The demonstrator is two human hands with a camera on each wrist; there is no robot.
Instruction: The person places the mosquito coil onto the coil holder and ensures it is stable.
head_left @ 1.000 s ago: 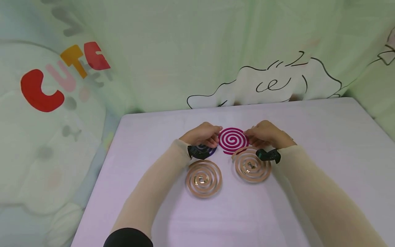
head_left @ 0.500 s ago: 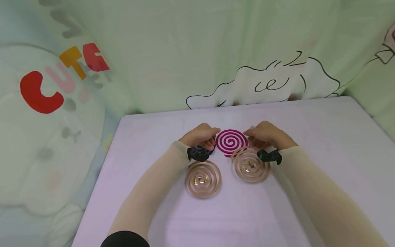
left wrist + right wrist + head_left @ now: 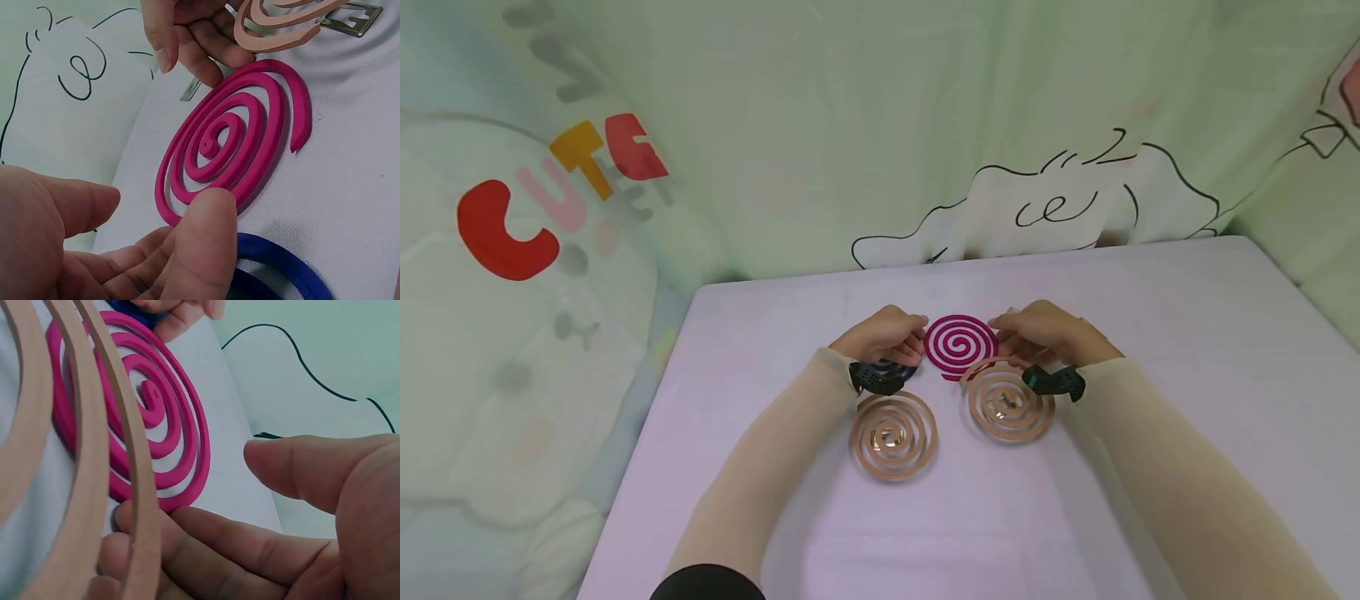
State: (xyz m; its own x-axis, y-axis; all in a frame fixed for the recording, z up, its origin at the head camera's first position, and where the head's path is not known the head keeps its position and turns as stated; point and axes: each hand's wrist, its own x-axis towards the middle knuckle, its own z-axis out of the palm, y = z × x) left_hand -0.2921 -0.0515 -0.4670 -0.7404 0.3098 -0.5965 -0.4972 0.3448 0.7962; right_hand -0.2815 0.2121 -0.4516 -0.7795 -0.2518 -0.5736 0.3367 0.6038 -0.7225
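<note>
A pink mosquito coil (image 3: 959, 344) lies flat on the table between my hands. My left hand (image 3: 889, 335) is at its left side; in the left wrist view the fingertips meet the pink rim, with the thumb held apart. My right hand (image 3: 1047, 331) is at the opposite side, relaxed fingers touching the rim and thumb raised in the right wrist view. Under my left hand is a blue mosquito coil (image 3: 300, 269), mostly hidden in the head view. A tan coil (image 3: 1011, 438) sits below my right wrist, overlapping the pink coil's near edge in view.
Another tan coil (image 3: 857, 442) is at the near left. Metal stands (image 3: 353, 20) show at the middle of the tan coils. A small metal piece (image 3: 190, 90) lies by my right fingers. The white-covered table (image 3: 1112, 275) meets a green printed curtain (image 3: 820, 125) behind.
The pink coil has shifted slightly left, and my left hand has moved a little left with it. My right hand has stayed nearly in place. The tan coils have not moved.
</note>
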